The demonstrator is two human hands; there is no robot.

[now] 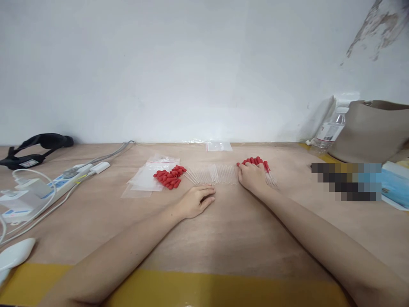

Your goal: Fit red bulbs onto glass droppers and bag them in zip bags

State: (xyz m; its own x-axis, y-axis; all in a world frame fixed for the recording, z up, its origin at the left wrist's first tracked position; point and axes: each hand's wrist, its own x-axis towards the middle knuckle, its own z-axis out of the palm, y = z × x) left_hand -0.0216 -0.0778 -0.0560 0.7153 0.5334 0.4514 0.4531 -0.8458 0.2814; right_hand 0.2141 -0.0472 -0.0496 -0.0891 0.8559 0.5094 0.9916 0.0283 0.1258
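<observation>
My left hand (196,202) rests on the table with its fingers stretched out and nothing in them, just below a row of clear thin glass tubes (220,174). A heap of loose red rubber bulbs (168,177) lies left of that row, partly over clear plastic bags (145,177). At the row's right end, my right hand (252,177) is closed around a dropper with a red bulb (238,164) at its top; the fingertips are partly hidden. Beyond and right of this hand lie several red-capped droppers (257,160), partly covered by it.
A small clear bag (219,146) lies by the wall. To the left are a power strip (60,183) with cables, a black strap-like object (38,149) and a white spoon-shaped object (15,253). A plastic bottle (330,130), a beige container (367,132) and a blue packet (394,183) stand right.
</observation>
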